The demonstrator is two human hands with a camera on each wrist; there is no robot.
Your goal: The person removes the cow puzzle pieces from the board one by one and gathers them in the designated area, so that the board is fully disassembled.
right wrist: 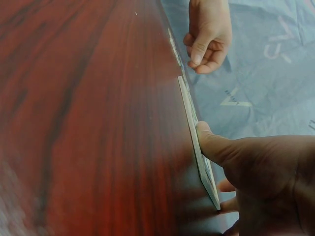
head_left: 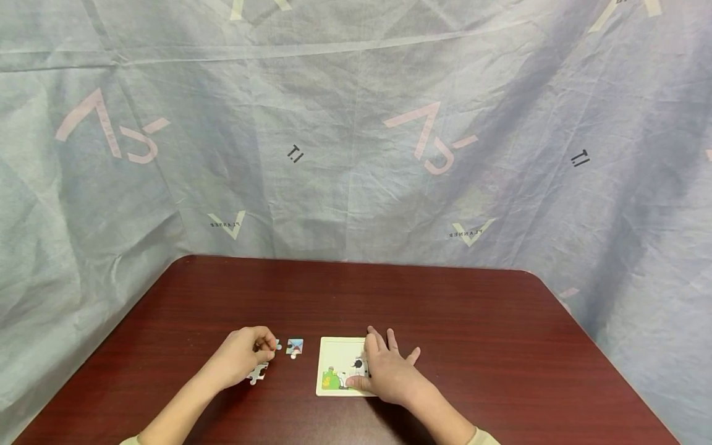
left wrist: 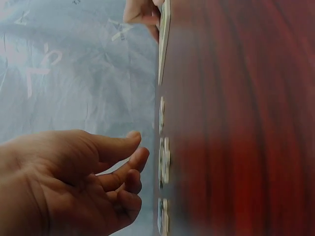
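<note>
My left hand (head_left: 245, 355) hovers over loose jigsaw pieces with its fingers loosely bent. In the left wrist view nothing shows between the thumb and fingertips (left wrist: 140, 156). Below its palm lies a pale jigsaw piece (head_left: 257, 373), partly covered by the hand. Another piece (head_left: 279, 345) peeks out beside the fingers, and a blue and red piece (head_left: 295, 347) lies just right of it. My right hand (head_left: 392, 374) rests on the right part of a cream puzzle board (head_left: 339, 350), thumb on its face and the other fingers spread. A green and white picture shows at the board's lower left.
The dark red wooden table (head_left: 473, 321) carries everything and has rounded far corners. A grey printed cloth (head_left: 345, 123) hangs behind it and along its sides. In the left wrist view several puzzle pieces (left wrist: 164, 162) lie flat in a row along the tabletop.
</note>
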